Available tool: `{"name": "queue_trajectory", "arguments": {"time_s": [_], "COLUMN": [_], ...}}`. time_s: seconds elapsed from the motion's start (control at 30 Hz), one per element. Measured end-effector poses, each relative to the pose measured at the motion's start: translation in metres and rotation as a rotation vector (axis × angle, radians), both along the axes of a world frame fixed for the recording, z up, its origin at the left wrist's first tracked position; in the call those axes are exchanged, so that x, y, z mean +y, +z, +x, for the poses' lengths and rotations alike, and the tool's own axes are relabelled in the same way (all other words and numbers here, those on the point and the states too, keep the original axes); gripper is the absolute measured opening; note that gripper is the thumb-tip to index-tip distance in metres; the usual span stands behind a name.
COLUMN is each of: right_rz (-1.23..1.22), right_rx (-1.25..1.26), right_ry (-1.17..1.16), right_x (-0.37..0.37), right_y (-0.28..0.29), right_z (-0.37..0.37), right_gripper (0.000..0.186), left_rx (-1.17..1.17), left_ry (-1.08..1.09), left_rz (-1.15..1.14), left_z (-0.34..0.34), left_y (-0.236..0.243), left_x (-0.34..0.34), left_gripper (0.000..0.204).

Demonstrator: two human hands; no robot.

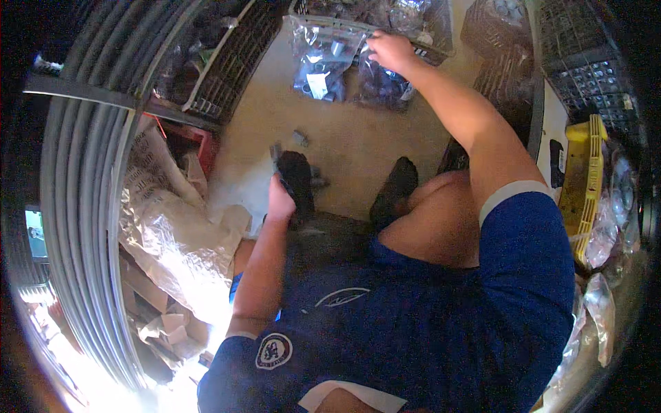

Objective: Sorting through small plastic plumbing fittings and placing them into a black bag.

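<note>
right hand (391, 51): upper centre, fingers curled at a clear plastic bag (382, 84); cannot tell if pinching
bag: upper centre, against the near side of a crate (330, 23)
left hand (280, 201): left of centre, beside a black sock (298, 180); grip blurred, cannot tell
grey fitting, probably pipe (301, 138): floor (351, 141), above left hand

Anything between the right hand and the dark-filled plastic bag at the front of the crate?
Nothing visible: the right hand is at the front rim of the crate, its fingertips by the top of the plastic bag. Whether they grip it is unclear.
</note>
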State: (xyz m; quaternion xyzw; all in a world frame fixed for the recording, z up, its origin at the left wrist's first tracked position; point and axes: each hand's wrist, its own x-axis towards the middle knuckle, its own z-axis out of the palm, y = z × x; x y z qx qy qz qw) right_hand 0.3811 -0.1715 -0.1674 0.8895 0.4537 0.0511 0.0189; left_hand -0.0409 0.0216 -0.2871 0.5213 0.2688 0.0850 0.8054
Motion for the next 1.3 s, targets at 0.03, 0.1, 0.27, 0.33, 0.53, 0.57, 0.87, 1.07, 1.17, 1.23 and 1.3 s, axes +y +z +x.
{"name": "queue_trajectory", "arguments": {"time_s": [0.03, 0.1, 0.27, 0.33, 0.53, 0.57, 0.87, 1.07, 1.17, 1.23, 1.3], "right_rz": [0.026, 0.071, -0.076, -0.5, -0.376, -0.342, -0.086, -0.083, -0.091, -0.037, 0.024], "right_rx": [-0.019, -0.066, 0.345, 0.578, 0.576, 0.697, 0.996, 0.868, 0.813, 0.727, 0.775], "right_ry": [0.01, 0.02, 0.366, 0.396, 0.682, 0.493, 0.144, 0.128, 0.188, 0.166, 0.193], "right_x": [0.004, 0.014, 0.055, 0.072, 0.048, 0.05, 0.052, 0.058, 0.071, 0.078, 0.08], "right_y": [0.006, 0.015, -0.015, -0.053, -0.145, -0.156, -0.203, -0.166, -0.109, -0.057, 0.008], "right_z": [-0.003, -0.01, -0.071, -0.119, -0.259, -0.273, -0.3, -0.252, -0.217, -0.208, -0.194], "right_gripper": [0.027, 0.028, 0.021, 0.039, 0.08, 0.077, 0.046, 0.047, 0.048, 0.049, 0.045], "left_rx": [-0.058, -0.111, -0.185, -0.129, 0.111, 0.139, 0.226, 0.37, 0.372, 0.384, 0.324], "left_ry": [-0.023, -0.036, 0.011, -0.086, -0.009, -0.015, -0.086, -0.071, 0.013, -0.003, 0.022], "left_rz": [0.112, 0.346, 0.661, 1.28, 1.805, 1.789, 1.871, 1.898, 1.988, 2.038, 1.967], "left_z": [0.0, -0.003, 0.023, 0.033, 0.036, 0.034, 0.025, 0.01, 0.013, 0.017, 0.023], "left_y": [0.006, 0.027, 0.082, 0.103, 0.144, 0.146, 0.163, 0.172, 0.164, 0.162, 0.166], "left_x": [-0.001, -0.001, 0.009, 0.02, 0.042, 0.045, 0.058, 0.047, 0.046, 0.047, 0.046], "left_gripper": [0.023, 0.019, 0.018, 0.022, 0.039, 0.037, 0.027, 0.037, 0.032, 0.029, 0.028]}}
